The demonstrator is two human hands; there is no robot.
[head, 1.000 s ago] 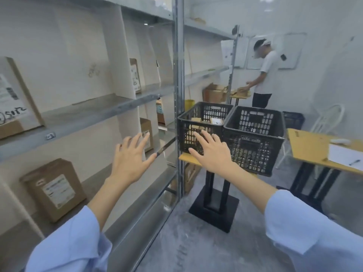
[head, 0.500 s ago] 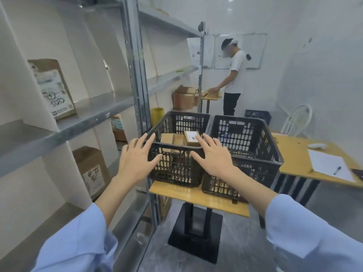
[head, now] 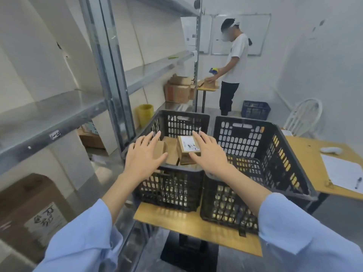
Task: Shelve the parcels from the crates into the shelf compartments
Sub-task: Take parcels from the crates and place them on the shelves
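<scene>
While both your hands are out over the left crate [head: 172, 189], neither one is holding anything. Your left hand [head: 143, 160] is spread wide with the fingers straight. It's above the near-left part of the rim, fingertips over the plain parcels [head: 171, 151]. Your right hand [head: 211, 156] is just as flat and open, fingers fanned, right next to the labelled parcel [head: 188, 146]. Honestly can't tell if the fingers actually touch it or just float above it. That labelled parcel sits label-up around the middle of the left crate, tight against the plain parcels on its left, and all of them are brown card. The right crate [head: 243, 134] stands pressed up against the left crate, and both are on a small table [head: 176, 218]. The shelf [head: 59, 118] runs along your left, with a box [head: 29, 209] in the bottom compartment. Off to your right a desk [head: 306, 152] has paper [head: 341, 171] and a pen [head: 357, 182] on it, with a chair [head: 304, 116] behind. A person [head: 233, 63] stands at the back, a blue crate [head: 255, 109] on the floor just beside them, and there's a yellow bin [head: 145, 114] by the shelf.
</scene>
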